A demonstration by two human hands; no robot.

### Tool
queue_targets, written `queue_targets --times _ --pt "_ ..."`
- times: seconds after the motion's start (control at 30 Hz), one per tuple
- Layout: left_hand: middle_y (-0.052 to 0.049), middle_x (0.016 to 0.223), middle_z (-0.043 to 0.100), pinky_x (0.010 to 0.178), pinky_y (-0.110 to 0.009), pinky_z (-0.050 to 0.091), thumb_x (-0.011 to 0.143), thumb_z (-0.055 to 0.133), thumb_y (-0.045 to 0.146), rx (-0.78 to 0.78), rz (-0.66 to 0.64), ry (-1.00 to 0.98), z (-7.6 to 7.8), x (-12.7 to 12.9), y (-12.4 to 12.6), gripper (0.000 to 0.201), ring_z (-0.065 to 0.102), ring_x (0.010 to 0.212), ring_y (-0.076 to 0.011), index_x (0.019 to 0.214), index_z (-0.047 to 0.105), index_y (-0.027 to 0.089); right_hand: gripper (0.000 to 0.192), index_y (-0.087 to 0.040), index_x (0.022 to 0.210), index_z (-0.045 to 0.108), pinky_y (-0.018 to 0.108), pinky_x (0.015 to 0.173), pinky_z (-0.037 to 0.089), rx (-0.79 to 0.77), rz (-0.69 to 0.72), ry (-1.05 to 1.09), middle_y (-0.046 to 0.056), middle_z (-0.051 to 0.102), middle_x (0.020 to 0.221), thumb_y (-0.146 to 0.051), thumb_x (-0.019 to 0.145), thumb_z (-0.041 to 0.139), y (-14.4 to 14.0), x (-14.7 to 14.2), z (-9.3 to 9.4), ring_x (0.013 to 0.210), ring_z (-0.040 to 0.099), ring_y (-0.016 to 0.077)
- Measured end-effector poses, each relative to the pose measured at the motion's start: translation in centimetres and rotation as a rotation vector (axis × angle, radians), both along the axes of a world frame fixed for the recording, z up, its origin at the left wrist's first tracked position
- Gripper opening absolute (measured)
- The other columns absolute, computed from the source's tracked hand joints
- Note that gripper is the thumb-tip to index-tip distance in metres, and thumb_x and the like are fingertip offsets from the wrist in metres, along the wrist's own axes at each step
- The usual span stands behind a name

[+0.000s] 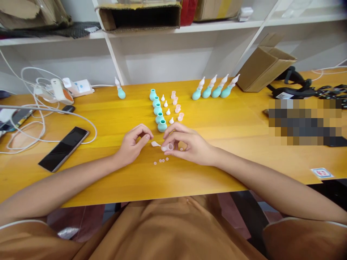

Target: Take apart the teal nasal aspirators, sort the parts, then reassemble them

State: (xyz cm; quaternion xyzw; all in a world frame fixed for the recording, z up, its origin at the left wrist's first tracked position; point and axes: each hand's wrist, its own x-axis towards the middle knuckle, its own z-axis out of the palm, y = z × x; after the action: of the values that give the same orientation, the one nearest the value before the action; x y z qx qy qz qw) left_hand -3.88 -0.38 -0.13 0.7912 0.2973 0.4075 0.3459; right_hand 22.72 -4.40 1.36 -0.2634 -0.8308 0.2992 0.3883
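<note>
My right hand (pixel 187 144) pinches a small clear pink cap (pixel 168 147) just above the yellow table (pixel 217 173). My left hand (pixel 134 144) rests beside it with fingers curled; whether it holds anything I cannot tell. A white cone tip (pixel 155 144) lies on the table between the two hands. Several tiny pink discs (pixel 161 160) lie just in front of them. Behind the hands stands a row of teal bulbs (pixel 158 110), with white tips (pixel 166 104) and pink caps (pixel 177 107) lined up to its right.
Several assembled teal bulbs with tips and caps (pixel 214 88) stand at the back, one more (pixel 120 91) at back left. A black phone (pixel 64 148), white cables (pixel 32 119) and chargers lie left. A cardboard box (pixel 264 65) and black gear (pixel 298 86) sit right.
</note>
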Motion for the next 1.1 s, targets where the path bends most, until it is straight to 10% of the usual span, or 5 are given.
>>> queue_targets --times 0.33,0.6,1.1 --pt "-0.008 0.116 0.063 0.103 -0.047 0.053 0.101 0.071 0.031 0.234 -0.013 0.541 -1.1 0.5 -0.3 0.018 0.058 0.111 -0.0282 0.116 0.070 0.020 0.009 -0.022 0.113 0.068 0.032 0.074 0.057 0.103 -0.178 -0.315 0.007 0.073 0.114 -0.024 0.105 0.071 0.7 0.7 -0.7 0.077 0.068 0.0159" --pt "-0.003 0.107 0.062 0.084 -0.032 0.057 0.108 0.067 0.028 0.156 -0.023 0.369 -0.9 0.2 -0.2 0.010 0.064 0.089 -0.0168 0.112 0.072 0.021 0.009 -0.021 0.114 0.071 0.035 0.082 0.059 0.232 -0.192 -0.430 0.009 0.075 0.117 -0.026 0.109 0.066 1.0 0.9 -1.2 0.094 0.075 0.0227" --pt "-0.008 0.110 0.077 0.088 -0.033 0.060 0.111 0.063 0.028 0.472 -0.236 0.016 0.5 -0.1 -1.6 0.012 0.073 0.098 -0.0184 0.120 0.070 0.023 0.008 -0.020 0.106 0.077 0.024 0.063 0.053 0.001 -0.099 -0.158 0.004 0.070 0.107 -0.021 0.099 0.079 -0.5 -0.7 -1.0 0.063 0.060 0.0077"
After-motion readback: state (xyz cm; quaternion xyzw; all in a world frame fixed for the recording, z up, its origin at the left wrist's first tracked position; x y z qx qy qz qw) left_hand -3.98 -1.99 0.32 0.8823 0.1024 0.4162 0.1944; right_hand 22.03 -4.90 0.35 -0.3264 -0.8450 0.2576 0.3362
